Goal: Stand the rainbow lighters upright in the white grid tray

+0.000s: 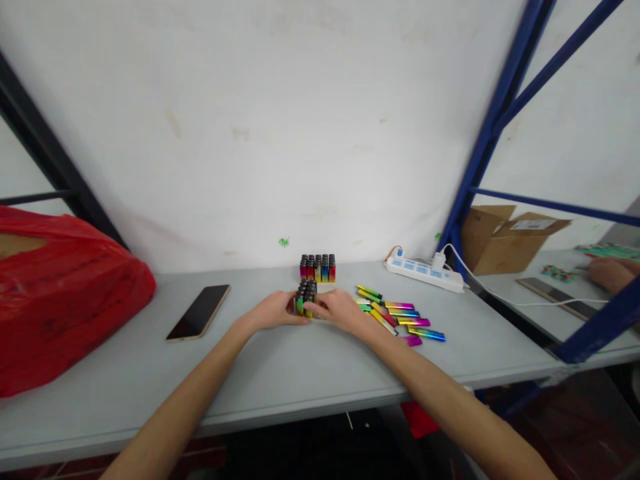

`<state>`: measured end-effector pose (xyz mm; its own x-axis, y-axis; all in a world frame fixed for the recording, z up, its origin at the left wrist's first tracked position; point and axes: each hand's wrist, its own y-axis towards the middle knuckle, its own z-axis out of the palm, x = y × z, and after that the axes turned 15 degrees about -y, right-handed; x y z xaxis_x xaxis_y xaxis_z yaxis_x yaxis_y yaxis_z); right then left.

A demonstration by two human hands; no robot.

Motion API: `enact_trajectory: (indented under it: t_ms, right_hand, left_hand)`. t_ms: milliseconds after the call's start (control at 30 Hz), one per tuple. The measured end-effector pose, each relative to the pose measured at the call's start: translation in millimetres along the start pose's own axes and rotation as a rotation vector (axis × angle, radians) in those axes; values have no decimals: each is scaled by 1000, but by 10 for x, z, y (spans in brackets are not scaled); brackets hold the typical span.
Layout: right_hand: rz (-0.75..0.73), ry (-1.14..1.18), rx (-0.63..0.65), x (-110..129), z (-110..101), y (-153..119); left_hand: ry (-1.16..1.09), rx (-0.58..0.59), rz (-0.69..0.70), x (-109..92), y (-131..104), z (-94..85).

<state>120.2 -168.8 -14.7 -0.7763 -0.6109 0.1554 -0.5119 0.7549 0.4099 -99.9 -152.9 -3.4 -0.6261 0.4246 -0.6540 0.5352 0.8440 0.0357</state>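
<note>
Between my two hands stands a small block of upright lighters [307,293] with black tops and coloured bodies. My left hand [275,309] closes on its left side, the thumb along the near face. From the right, my right hand [336,308] presses its fingers against the same block. Just behind it, near the wall, a second block of lighters [318,268] stands upright in tidy rows. To the right of my right hand several loose lighters [395,313] lie on their sides in shiny yellow, pink, blue and red.
A phone [199,313] lies left of my hands, beside a red plastic bag [65,293]. A white power strip [425,272] with cables sits at the back right. Past the blue shelf post [480,153] are a cardboard box [505,241] and another person's hand [610,275].
</note>
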Motion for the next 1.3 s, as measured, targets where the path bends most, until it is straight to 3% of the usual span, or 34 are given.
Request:
enact_trajectory:
  t_ms: [167,300,400,467,800,967,1033,1133,1300]
  right_hand:
    - [210,-223,-65,-364,-251,-37]
    - [467,-408,117,-734,-319,-146]
    - [470,-370,286,-895,-309,-228]
    - [441,-336,303,-934,-301,-247]
    - [420,-235,204,-886,-332,-210]
    - [436,-268,-57,-876,-337,-151]
    - [462,-149,-153,-882,-312,-108]
    - [512,231,-227,-858,-248,-53]
    - [493,1031,-152,-658,-209,-37]
  left_hand:
    - [-7,2,-7,-10,3,2]
    - [1,-13,-25,-13,10,6]
    - [-8,-9,-23,5,15,2]
    - [-22,0,-20,24,18,-4]
    - [-77,55,-70,101,24,-58]
    - [-86,68,-78,93,8,-77]
    - [-68,61,-78,83,2,-80]
    - [-35,52,-59,73,-4,-81]
    - [-36,59,-44,64,-2,-83]
